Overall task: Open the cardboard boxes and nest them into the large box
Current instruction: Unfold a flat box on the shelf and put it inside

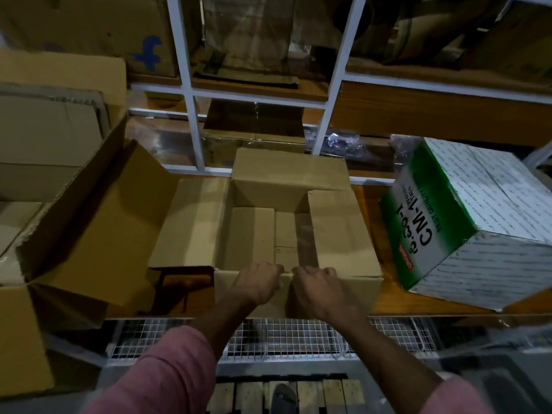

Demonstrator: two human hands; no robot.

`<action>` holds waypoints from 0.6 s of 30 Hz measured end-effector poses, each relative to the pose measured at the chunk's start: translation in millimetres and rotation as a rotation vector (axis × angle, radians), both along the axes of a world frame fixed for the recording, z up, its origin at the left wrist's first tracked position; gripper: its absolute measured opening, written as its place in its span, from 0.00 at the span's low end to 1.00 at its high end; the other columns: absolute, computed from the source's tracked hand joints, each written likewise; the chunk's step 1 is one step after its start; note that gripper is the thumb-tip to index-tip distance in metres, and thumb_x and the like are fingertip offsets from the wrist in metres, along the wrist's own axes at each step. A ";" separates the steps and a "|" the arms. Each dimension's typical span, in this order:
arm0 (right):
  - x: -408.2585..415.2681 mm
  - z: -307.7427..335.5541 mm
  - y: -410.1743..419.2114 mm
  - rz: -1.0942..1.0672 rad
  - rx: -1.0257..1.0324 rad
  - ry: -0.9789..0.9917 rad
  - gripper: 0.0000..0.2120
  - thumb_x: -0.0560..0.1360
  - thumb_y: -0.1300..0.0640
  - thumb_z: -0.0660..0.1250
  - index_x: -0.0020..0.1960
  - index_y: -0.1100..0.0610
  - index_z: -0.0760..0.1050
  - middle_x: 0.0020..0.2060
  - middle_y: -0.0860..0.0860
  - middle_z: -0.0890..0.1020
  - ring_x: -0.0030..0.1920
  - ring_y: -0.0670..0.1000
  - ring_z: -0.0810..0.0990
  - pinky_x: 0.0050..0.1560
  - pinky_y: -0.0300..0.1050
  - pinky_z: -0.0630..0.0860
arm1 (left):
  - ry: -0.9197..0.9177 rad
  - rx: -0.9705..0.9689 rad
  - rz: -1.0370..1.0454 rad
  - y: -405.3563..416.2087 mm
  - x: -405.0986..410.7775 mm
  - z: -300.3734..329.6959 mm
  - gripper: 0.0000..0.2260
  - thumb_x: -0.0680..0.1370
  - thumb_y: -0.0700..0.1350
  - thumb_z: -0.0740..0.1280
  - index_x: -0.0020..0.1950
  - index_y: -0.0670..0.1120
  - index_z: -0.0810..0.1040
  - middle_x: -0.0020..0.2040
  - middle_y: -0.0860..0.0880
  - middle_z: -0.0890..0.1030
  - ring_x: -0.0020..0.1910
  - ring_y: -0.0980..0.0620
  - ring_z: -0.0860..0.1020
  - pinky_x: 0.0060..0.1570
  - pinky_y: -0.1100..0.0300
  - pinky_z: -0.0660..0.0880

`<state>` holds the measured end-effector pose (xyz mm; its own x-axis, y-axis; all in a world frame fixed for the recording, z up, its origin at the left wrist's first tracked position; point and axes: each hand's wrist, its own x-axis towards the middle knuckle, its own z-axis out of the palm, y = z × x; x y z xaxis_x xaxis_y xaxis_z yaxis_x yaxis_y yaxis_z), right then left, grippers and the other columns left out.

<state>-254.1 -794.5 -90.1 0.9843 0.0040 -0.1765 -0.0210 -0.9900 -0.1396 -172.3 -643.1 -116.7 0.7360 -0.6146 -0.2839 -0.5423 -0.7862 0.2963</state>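
A brown cardboard box (260, 234) stands open on the wooden table, its four flaps spread and its inside bare. My left hand (258, 280) and my right hand (315, 286) sit side by side on the near flap, fingers curled over its top edge. To the left stands a much larger brown box (89, 222), its long flap folded outward towards the small one. Flattened or smaller cartons lie inside the large box at the far left.
A white and green printed carton (466, 222) rests tilted on the table at the right. White shelf frames (334, 94) with more cardboard rise behind. A wire mesh rack (298, 336) runs below the table's front edge.
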 end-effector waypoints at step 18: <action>30.7 -34.6 -11.0 -0.337 0.107 -0.062 0.32 0.84 0.41 0.49 0.83 0.53 0.46 0.79 0.62 0.59 0.80 0.63 0.55 0.77 0.66 0.51 | 0.034 0.086 -0.029 36.9 23.4 -16.5 0.12 0.84 0.55 0.60 0.62 0.49 0.72 0.58 0.48 0.80 0.56 0.47 0.77 0.58 0.49 0.67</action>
<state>-223.4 -805.6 -124.7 0.9423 -0.3074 -0.1326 -0.3321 -0.9087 -0.2531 -148.9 -606.2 -133.1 0.7072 -0.6079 -0.3609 -0.5564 -0.7936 0.2465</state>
